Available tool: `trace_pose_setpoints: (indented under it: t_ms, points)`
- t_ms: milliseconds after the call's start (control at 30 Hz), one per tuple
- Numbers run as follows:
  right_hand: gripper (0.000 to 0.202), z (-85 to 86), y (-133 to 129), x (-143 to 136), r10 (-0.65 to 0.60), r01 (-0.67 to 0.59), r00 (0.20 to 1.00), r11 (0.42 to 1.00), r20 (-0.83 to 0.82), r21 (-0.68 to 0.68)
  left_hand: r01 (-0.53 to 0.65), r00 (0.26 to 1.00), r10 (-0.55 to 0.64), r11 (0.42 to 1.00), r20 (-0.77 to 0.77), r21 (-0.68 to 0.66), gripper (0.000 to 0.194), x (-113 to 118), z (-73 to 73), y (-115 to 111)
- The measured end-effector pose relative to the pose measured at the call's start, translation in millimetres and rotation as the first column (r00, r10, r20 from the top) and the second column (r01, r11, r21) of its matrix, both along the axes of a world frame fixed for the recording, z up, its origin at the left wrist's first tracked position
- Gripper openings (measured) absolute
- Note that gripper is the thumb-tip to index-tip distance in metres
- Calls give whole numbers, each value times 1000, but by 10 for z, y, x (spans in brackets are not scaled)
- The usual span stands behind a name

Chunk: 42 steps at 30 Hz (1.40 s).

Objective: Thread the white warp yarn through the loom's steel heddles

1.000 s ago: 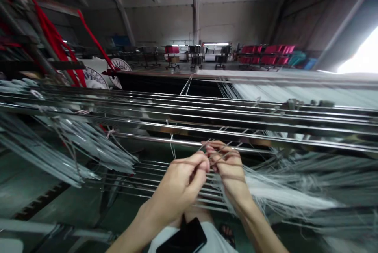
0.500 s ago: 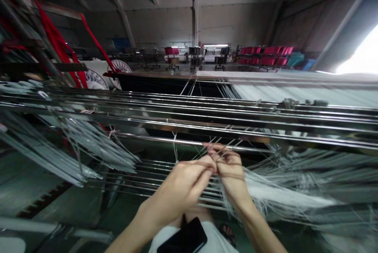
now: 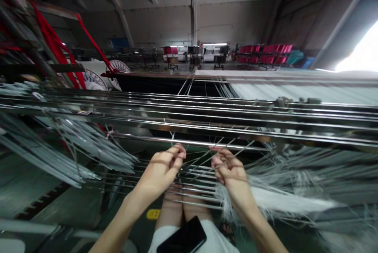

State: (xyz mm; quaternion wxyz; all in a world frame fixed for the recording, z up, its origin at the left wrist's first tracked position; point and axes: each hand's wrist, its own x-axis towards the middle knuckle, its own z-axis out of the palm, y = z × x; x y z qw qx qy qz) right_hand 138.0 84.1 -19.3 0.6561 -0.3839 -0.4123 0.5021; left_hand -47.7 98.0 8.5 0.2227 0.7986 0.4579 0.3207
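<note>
My left hand (image 3: 167, 165) is just below a thin metal rod (image 3: 147, 138), thumb and fingertips pinched together near a fine thread. To its right, my right hand (image 3: 232, 168) has its fingers curled in among white threads (image 3: 203, 158) that slant up past the rod. What exactly each fingertip pinches is too small to tell. A gap separates the two hands. A loose bundle of white yarn (image 3: 283, 199) hangs beside and below my right hand.
Long metal bars (image 3: 177, 107) cross the whole view above my hands. Grey heddle-like strips (image 3: 97, 146) hang at the left. A black phone (image 3: 184, 239) lies on my lap. Red cloth (image 3: 56, 44) hangs at the upper left, and pink bundles (image 3: 270, 54) stand on racks behind.
My hands, touching before, have come apart. My left hand moved left and a little up, while my right hand stayed almost in place. A yellow patch on the floor now shows.
</note>
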Motion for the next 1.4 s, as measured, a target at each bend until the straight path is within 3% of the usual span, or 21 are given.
trace_pose_setpoints:
  t_ms: [67,133,167,233,300,400,467,567,667,767,833,900,967,1033,1100,1167,1200,1300,1400]
  points:
    - [23,15,-78,72,-127,127,992,991,13,45,-32,997,35,998,64,-48,23,-103,-76,113]
    - [14,62,-140,132,-313,311,950,933,-18,179,-110,982,126,986,137,-121,34,-179,-172,241]
    - [10,86,-154,149,-351,350,936,909,-39,227,-163,963,195,971,186,-176,42,-196,-218,305]
    - [10,105,-137,149,-301,306,952,927,-59,216,-178,903,286,928,320,-327,49,-177,-283,406]
    - [13,73,-73,114,-194,198,980,975,-45,104,-24,846,258,893,467,-450,46,-88,-293,428]
    - [17,-3,38,37,-141,141,990,990,-7,12,178,809,102,896,578,-407,28,125,-197,269]
    - [17,-10,92,-17,-104,103,994,994,27,29,165,861,5,943,508,-289,21,277,-76,82]
    - [12,26,137,-73,-31,29,999,997,27,66,172,961,-156,984,229,-51,22,443,114,-171]
    - [10,16,122,-51,-22,23,999,999,-33,27,172,985,-172,985,10,13,24,427,177,-252]
    - [13,-24,21,48,-38,38,999,999,-11,-3,9,997,-14,997,-74,-72,30,184,33,-120]
    - [11,-16,-68,111,-117,117,993,989,-4,86,-184,971,176,982,-164,-35,41,-35,-140,55]
    - [7,11,-128,144,-190,194,981,963,-42,187,-397,885,398,916,-240,56,49,-204,-300,242]
    - [6,16,-138,145,-175,186,982,963,-74,193,-503,823,518,855,-233,124,47,-256,-379,372]
    - [8,-14,-108,122,-133,140,989,983,-67,117,-424,885,437,899,-160,109,38,-164,-342,380]
    - [11,-47,-65,87,-138,139,990,989,-24,55,-163,984,166,985,-68,49,28,33,-207,243]
    - [11,-46,-30,47,-115,114,993,992,25,48,125,992,-125,992,-29,18,27,253,-35,10]
    - [10,-33,-16,29,-81,78,996,995,43,56,215,976,-213,976,-50,31,27,342,42,-111]
    - [8,1,9,14,-11,9,999,998,37,59,265,957,-255,962,-136,65,24,434,165,-354]
    - [10,-40,-15,83,-41,40,998,999,40,25,199,976,-199,980,-89,-17,23,268,83,-291]
